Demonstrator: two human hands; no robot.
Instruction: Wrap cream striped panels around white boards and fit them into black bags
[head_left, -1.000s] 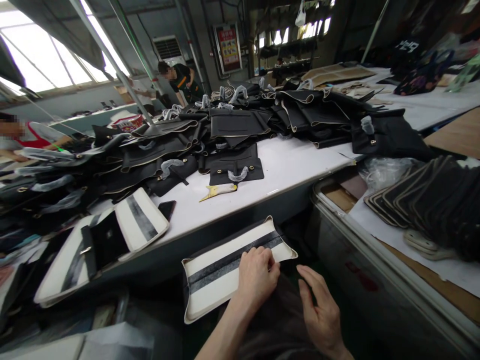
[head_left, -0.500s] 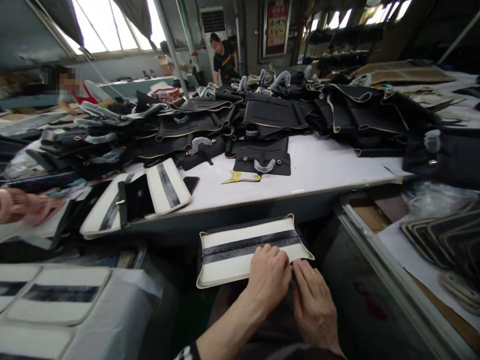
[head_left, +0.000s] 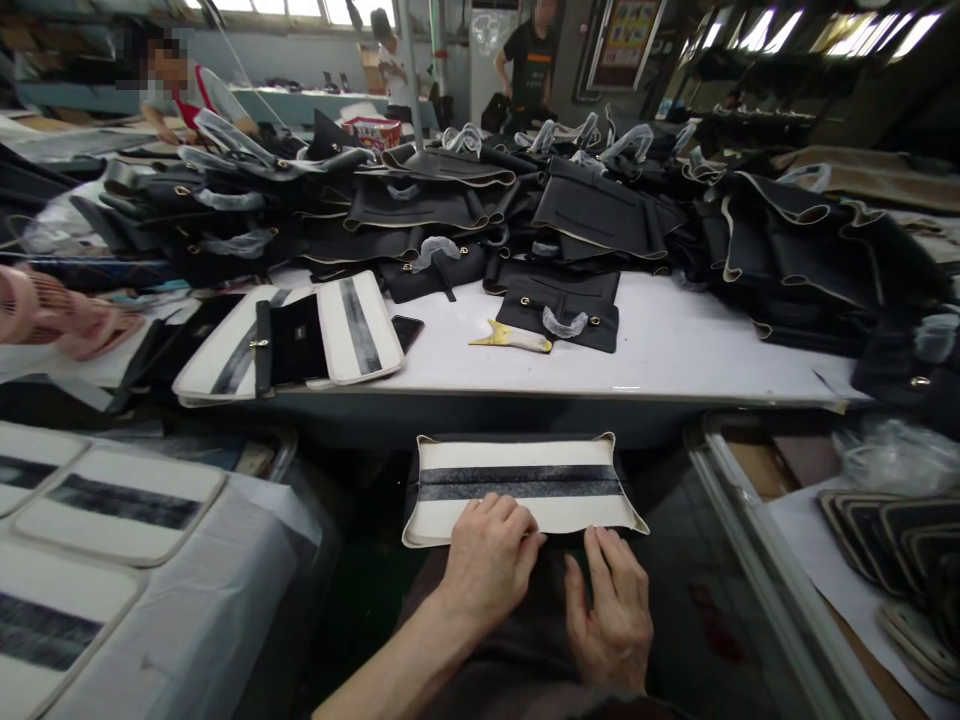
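Two hands are placed at one panel [head_left: 525, 480], which is located in front of the table [head_left: 675, 355], above the lap [head_left: 525, 640]. Whether it is supported there cannot be told, since its underside is hidden. By the left hand [head_left: 491, 550], the near edge is gripped: its fingers are curled over the pale face, and the edge is apparently pinched with the thumb, probably so that the panel is steadied. By the right hand [head_left: 611, 605], nothing is grasped; its fingers are open and extended, with the tips laid at the same edge and the thumb held apart, perhaps for pressing. The left forearm [head_left: 397, 650] is slanted inward from below. Similar panels [head_left: 120, 500] are laid flat at the left, presumably for easy reach.
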